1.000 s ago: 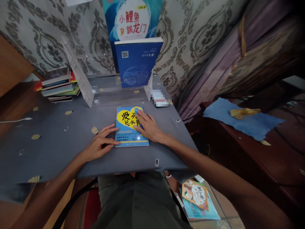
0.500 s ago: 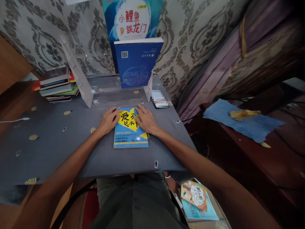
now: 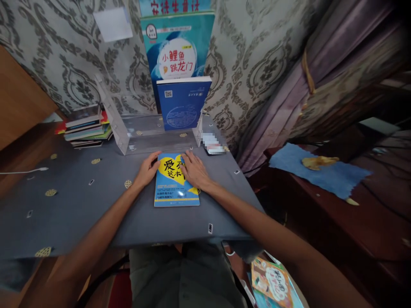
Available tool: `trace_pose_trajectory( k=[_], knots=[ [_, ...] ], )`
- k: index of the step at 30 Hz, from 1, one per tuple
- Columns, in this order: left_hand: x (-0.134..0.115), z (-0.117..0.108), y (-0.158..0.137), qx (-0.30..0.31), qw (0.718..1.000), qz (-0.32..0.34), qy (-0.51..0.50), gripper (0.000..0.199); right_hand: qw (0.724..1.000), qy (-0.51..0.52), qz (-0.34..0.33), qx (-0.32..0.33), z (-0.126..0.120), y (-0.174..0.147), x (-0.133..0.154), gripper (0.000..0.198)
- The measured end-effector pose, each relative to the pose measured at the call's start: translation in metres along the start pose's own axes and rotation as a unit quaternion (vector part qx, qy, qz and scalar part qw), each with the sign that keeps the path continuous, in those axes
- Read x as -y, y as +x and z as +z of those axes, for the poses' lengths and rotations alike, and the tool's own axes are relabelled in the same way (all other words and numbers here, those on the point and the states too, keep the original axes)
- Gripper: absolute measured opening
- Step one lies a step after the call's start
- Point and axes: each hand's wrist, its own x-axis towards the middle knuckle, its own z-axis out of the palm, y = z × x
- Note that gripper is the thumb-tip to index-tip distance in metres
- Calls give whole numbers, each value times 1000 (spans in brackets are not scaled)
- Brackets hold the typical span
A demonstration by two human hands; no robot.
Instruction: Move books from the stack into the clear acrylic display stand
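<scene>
A blue paperback book (image 3: 176,194) with a yellow heart on its cover lies flat and closed on the desk before me. My left hand (image 3: 149,169) rests along its upper left edge, fingers stretched forward and the thumb near the cover. Across the upper right of the cover lies my right hand (image 3: 194,172), fingers extended and slightly spread, hiding part of the title. Just beyond the hands stands a clear acrylic book rack (image 3: 119,134). A dark blue book (image 3: 183,105) stands upright in it, in front of a teal picture book (image 3: 178,36).
A book stack (image 3: 88,128) sits at the back left of the grey-covered desk (image 3: 80,214), near a white cable (image 3: 28,172). A phone (image 3: 213,144) lies right of the rack. Blue cloth (image 3: 285,160) lies on the right. More books (image 3: 272,282) are low down at the right.
My left hand has slid off the cover toward the book's left edge. The right hand stays on the upper right. My view has tilted up, showing more of the books behind.
</scene>
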Motion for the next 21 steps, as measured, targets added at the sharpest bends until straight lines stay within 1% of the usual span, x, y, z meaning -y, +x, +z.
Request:
trace_pose_trajectory(
  k=[2,4,6,8,10,13,15,18,21],
  knots=[
    [-5,6,-1,-37,990,-53,-129,46,1000,-5,4,0,-3,-1,3,54],
    [-11,12,-3,-83,964,-113,-225,50,1000,-7,7,-5,-5,-3,5,54],
    [-18,18,-6,-105,934,-176,-292,53,1000,-7,8,-11,-6,-3,5,53],
    [-24,22,-10,-83,910,-229,-335,50,1000,-6,6,-19,-5,-3,5,53],
    [-30,23,-14,-38,896,-261,-357,43,1000,-5,5,-28,-4,-3,5,52],
    [-37,24,-20,20,889,-276,-363,42,999,5,10,-42,-3,-4,6,52],
    [-41,23,-23,43,891,-272,-360,50,999,20,15,-48,-4,-4,6,53],
    [-45,24,-25,46,898,-253,-357,64,996,72,26,-55,-6,-3,2,58],
    [-45,25,-25,32,901,-236,-362,66,982,166,42,-81,-5,1,-7,68]
  ],
)
